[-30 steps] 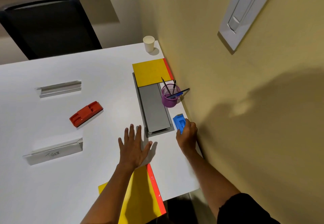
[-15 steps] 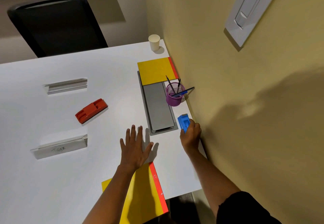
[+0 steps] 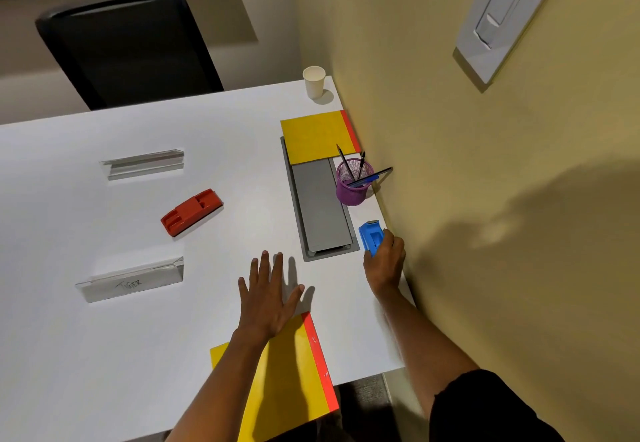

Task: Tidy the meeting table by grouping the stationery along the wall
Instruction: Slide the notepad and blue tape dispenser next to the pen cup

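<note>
My right hand [image 3: 385, 261] grips a blue eraser block [image 3: 370, 238] on the white table [image 3: 86, 355], close against the yellow wall. Just beyond it stands a purple mesh pen cup [image 3: 353, 183] with pens, and past that a yellow notepad with a red spine [image 3: 317, 136] lies by the wall. My left hand [image 3: 268, 294] rests flat with fingers spread, its heel on a second yellow notepad [image 3: 287, 372] at the near edge. A red eraser block [image 3: 191, 212] lies mid-table.
A grey cable hatch [image 3: 320, 209] is set into the table beside the pen cup. Two clear name holders [image 3: 143, 163] [image 3: 131, 282] lie on the left. A paper cup [image 3: 314, 82] stands at the far corner. A black chair [image 3: 128, 50] is behind the table.
My right hand with the blue block has stayed against the wall; the view shifted slightly. My left hand has kept its place.
</note>
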Motion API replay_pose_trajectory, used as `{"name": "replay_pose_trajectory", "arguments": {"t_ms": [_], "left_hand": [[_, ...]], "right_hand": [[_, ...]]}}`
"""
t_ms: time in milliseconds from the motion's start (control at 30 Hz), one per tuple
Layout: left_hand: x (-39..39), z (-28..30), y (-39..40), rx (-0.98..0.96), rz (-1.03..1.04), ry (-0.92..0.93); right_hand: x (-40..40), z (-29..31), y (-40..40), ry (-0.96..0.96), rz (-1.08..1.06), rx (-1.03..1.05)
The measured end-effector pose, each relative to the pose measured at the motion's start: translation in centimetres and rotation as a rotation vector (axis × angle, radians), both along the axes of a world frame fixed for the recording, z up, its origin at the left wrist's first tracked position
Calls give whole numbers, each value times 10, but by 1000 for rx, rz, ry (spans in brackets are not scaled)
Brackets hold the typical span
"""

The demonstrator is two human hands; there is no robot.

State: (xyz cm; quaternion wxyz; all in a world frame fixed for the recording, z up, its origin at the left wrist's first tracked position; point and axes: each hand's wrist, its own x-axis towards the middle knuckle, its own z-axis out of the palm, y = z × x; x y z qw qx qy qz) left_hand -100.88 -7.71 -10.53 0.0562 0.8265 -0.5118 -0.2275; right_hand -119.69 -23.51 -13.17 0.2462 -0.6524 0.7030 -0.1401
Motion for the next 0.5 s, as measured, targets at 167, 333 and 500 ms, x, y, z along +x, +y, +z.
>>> {"name": "replay_pose_trajectory", "arguments": {"t_ms": [167, 333, 500], "left_hand": [[0, 5, 4, 4, 5, -10], [-3, 16, 7, -13, 21, -16], [0, 33, 21, -44, 50, -39]], "right_hand": [[-4, 12, 2, 24, 41, -85], [2, 26, 16, 134, 218, -145], [17, 37, 42, 263, 428, -97]]}}
